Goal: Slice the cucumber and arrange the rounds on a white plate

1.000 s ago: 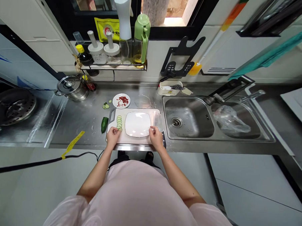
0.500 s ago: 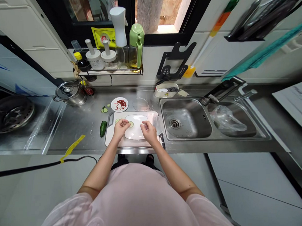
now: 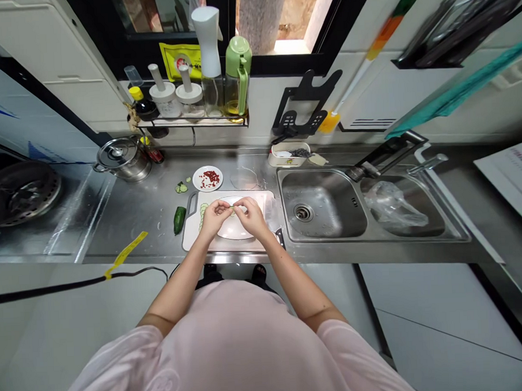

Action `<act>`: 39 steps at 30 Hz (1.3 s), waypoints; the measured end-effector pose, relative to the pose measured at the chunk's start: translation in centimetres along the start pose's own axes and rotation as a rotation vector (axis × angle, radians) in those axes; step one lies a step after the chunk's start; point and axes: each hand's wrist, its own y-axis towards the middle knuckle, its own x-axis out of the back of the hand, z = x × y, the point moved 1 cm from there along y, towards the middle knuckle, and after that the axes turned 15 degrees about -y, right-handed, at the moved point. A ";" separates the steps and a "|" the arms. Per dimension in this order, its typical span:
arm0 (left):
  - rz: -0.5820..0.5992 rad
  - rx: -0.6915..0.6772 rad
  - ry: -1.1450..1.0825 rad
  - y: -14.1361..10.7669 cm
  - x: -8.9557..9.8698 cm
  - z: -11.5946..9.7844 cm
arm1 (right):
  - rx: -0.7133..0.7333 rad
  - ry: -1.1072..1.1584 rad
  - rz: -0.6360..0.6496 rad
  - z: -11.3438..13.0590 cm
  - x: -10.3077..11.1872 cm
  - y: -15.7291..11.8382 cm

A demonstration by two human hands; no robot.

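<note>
My left hand (image 3: 216, 215) and my right hand (image 3: 250, 215) meet fingertip to fingertip over a white plate (image 3: 234, 230). Between them both pinch a thin cucumber slice (image 3: 233, 208), seen nearly edge-on. The plate rests on a light cutting board (image 3: 193, 236). More cucumber slices (image 3: 203, 208) lie on the board just left of my left hand. A cucumber piece (image 3: 179, 220) sits on the counter beside the board. Behind the board stands a small white plate (image 3: 209, 187) of chopped red pieces, with cucumber scraps (image 3: 181, 188) to its left.
A knife's black handle (image 3: 281, 238) shows at the board's right edge. Farther right is a double sink (image 3: 326, 204) with a plastic bag (image 3: 393, 204). A steel pot (image 3: 123, 160) stands back left, under a condiment rack (image 3: 192, 123).
My right hand has moved left and slightly up to meet my left hand, which has shifted a little right. The slice has turned from face-on to nearly edge-on, now pinched by both hands.
</note>
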 end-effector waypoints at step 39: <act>-0.062 0.457 -0.109 3.5 0.9 3.7 | 0.028 -0.122 0.128 -4.2 -2.3 0.4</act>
